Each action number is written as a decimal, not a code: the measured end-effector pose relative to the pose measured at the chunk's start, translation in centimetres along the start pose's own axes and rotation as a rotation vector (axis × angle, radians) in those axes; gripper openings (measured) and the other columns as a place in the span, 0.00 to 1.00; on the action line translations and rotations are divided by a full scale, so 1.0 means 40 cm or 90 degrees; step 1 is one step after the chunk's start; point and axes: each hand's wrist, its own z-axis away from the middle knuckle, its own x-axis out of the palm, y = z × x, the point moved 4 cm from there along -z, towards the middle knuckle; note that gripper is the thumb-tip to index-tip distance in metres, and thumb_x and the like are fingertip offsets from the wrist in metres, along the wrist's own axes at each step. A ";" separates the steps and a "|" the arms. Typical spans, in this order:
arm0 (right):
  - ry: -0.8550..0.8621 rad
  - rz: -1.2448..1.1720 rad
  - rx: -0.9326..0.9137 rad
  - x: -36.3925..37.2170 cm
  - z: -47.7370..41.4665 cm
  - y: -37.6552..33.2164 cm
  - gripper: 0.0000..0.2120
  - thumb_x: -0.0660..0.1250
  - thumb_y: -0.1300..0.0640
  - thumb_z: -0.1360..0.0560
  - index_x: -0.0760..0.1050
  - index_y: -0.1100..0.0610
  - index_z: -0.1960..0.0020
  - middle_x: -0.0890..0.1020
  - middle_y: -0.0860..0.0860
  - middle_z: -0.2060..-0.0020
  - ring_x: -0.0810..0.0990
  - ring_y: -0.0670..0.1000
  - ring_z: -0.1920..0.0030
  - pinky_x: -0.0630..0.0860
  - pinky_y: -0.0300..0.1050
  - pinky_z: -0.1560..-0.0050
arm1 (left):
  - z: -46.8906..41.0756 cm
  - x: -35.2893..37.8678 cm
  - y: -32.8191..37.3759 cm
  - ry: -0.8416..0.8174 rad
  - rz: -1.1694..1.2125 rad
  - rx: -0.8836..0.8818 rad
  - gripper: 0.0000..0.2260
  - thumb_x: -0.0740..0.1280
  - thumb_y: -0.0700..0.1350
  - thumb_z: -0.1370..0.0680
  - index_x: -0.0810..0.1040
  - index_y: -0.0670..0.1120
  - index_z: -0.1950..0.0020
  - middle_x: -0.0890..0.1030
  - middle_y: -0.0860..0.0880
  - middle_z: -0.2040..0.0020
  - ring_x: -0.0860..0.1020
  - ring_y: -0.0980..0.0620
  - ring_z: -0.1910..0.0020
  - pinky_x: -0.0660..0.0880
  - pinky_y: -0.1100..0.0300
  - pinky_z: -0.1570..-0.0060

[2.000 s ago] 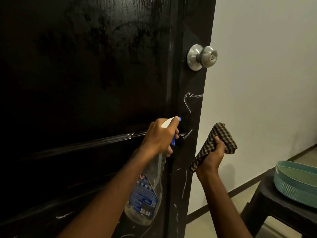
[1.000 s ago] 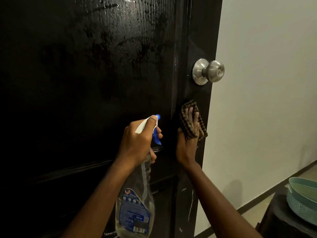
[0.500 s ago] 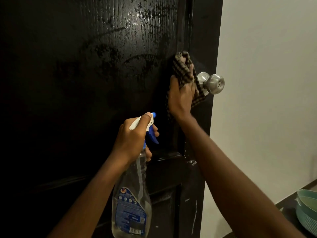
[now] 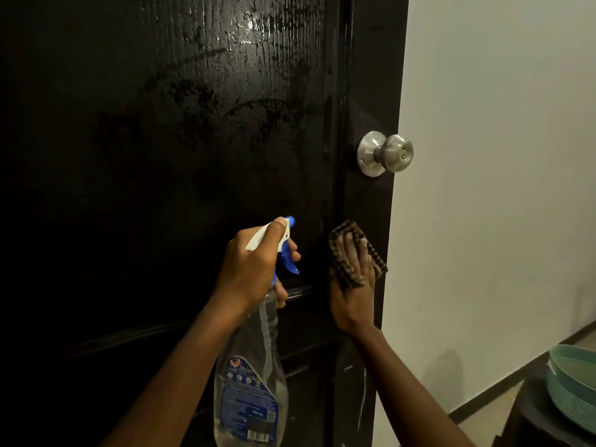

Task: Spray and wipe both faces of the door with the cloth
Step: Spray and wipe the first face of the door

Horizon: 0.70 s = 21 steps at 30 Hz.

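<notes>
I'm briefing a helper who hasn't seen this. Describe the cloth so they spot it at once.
Find the black door and its silver knob. Below the knob, the right hand presses a brown checked cloth against the door: the only patterned fabric.

At about four o'clock we see a dark table [image 4: 530, 417] on the pale floor [image 4: 483, 411], a green basket [image 4: 569, 398] sitting on it.

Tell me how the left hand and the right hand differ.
The left hand curls round the spray bottle; the right hand lies flat, fingers straight, pressing the checked cloth on the door. The left hand is before the panel; the right hand is on the edge strip below the knob. Both are bare.
</notes>
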 end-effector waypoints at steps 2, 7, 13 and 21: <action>0.119 -0.094 0.195 0.007 -0.028 0.008 0.31 0.56 0.44 0.20 0.50 0.39 0.20 0.51 0.41 0.19 0.49 0.46 0.19 0.44 0.44 0.21 | 0.007 0.004 -0.006 -0.005 0.004 -0.006 0.23 0.55 0.54 0.16 0.79 0.38 0.54 0.84 0.43 0.58 0.76 0.41 0.79 0.76 0.53 0.75; 0.208 -0.197 0.464 0.019 -0.077 -0.047 0.40 0.54 0.35 0.25 0.49 0.48 0.17 0.56 0.51 0.19 0.54 0.57 0.20 0.51 0.57 0.21 | 0.028 0.006 -0.032 -0.004 0.010 -0.025 0.23 0.55 0.54 0.16 0.79 0.38 0.55 0.84 0.44 0.58 0.76 0.41 0.79 0.77 0.51 0.74; -0.009 -0.062 0.028 0.004 0.028 -0.003 0.32 0.55 0.48 0.20 0.45 0.27 0.23 0.48 0.28 0.22 0.45 0.44 0.19 0.42 0.53 0.20 | 0.034 0.011 -0.064 -0.004 -0.002 -0.031 0.22 0.55 0.54 0.16 0.79 0.39 0.54 0.84 0.44 0.57 0.76 0.43 0.79 0.77 0.52 0.73; 0.119 -0.359 0.213 0.033 -0.086 -0.115 0.33 0.58 0.42 0.26 0.54 0.42 0.23 0.64 0.30 0.29 0.61 0.52 0.24 0.55 0.61 0.22 | 0.036 -0.012 -0.067 0.013 -0.015 -0.016 0.21 0.55 0.53 0.16 0.79 0.40 0.55 0.84 0.45 0.57 0.77 0.43 0.80 0.75 0.56 0.75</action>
